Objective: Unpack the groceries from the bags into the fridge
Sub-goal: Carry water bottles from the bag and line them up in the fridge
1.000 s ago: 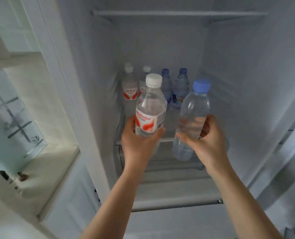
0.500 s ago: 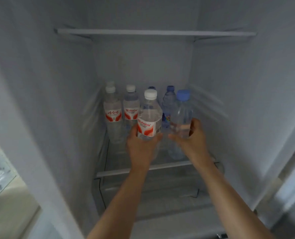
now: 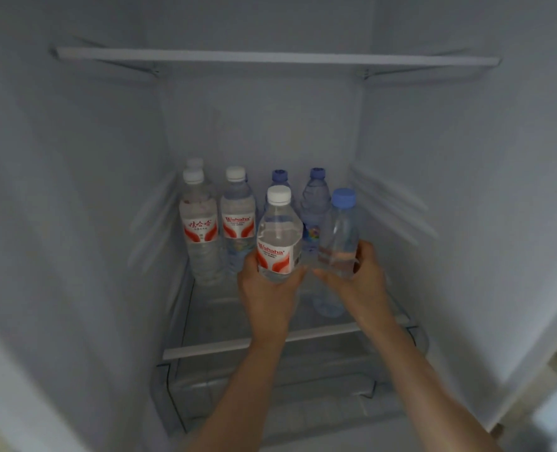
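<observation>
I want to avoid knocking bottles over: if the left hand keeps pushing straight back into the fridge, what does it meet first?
Probably the blue-capped bottle standing behind the white-capped bottle that the left hand holds; depth is unclear.

Left hand (image 3: 267, 298) grips a white-capped bottle (image 3: 278, 236); right hand (image 3: 358, 282) grips a blue-capped bottle (image 3: 339, 236). Both are upright above the glass shelf (image 3: 205, 324). Beyond the fingertips stand five more bottles (image 3: 238, 220).
</observation>
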